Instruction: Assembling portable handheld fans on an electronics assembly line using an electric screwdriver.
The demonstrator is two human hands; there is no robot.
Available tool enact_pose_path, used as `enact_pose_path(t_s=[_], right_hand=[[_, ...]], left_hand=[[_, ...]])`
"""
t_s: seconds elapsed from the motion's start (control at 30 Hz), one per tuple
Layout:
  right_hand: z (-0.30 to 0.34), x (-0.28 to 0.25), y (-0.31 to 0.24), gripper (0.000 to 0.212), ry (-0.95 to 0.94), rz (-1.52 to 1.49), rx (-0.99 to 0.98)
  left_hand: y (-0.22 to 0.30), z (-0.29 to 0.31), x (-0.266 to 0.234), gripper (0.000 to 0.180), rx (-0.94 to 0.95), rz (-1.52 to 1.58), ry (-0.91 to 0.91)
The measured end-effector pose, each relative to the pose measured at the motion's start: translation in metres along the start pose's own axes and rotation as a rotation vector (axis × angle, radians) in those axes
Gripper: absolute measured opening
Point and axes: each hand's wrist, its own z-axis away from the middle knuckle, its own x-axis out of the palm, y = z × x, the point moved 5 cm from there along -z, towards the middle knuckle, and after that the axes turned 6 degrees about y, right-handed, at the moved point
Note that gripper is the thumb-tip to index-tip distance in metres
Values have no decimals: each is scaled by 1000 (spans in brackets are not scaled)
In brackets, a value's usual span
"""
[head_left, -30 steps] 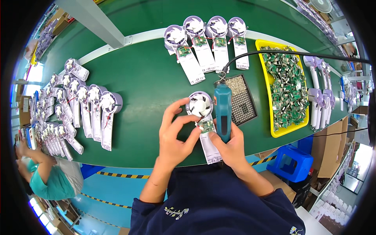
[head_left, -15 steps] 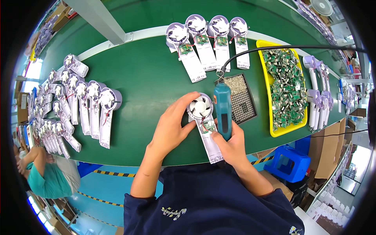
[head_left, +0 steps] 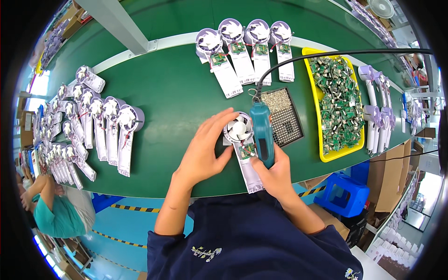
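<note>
A white handheld fan half-shell (head_left: 243, 148) lies on the green conveyor belt (head_left: 177, 98) in front of me, its round blade head up and a small green circuit board showing in its handle. My left hand (head_left: 204, 150) cups the fan's round head from the left. My right hand (head_left: 275, 172) grips a teal electric screwdriver (head_left: 261, 133), whose tip points down at the circuit board. A black cable runs from the screwdriver up and to the right.
Several open fan shells (head_left: 245, 53) lie at the back, more in a row (head_left: 100, 126) at left. A black screw tray (head_left: 282, 116) and a yellow tray of circuit boards (head_left: 338, 102) sit right. Another person (head_left: 56, 210) stands lower left. A blue stool (head_left: 345, 193) is under the belt.
My left hand has slid up from the handle to cup the fan's round head. The screwdriver stays over the circuit board.
</note>
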Motion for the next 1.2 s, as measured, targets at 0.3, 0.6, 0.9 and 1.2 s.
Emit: enact_pose_path(t_s=[0.3,0.6,0.9,1.2], right_hand=[[1,-1,7,27,-17,-46,9],[1,0,2,26,-15,-107,42],[3,-5,-10,30,-41,70,49],[2,-6,-7,27,-52,-28,61]], left_hand=[[19,9,0,26,186,-54,201],[12,26,11,17,63,-25,281],[11,24,17,10,69,-64,329],[10,23,15,13,104,-19,294]])
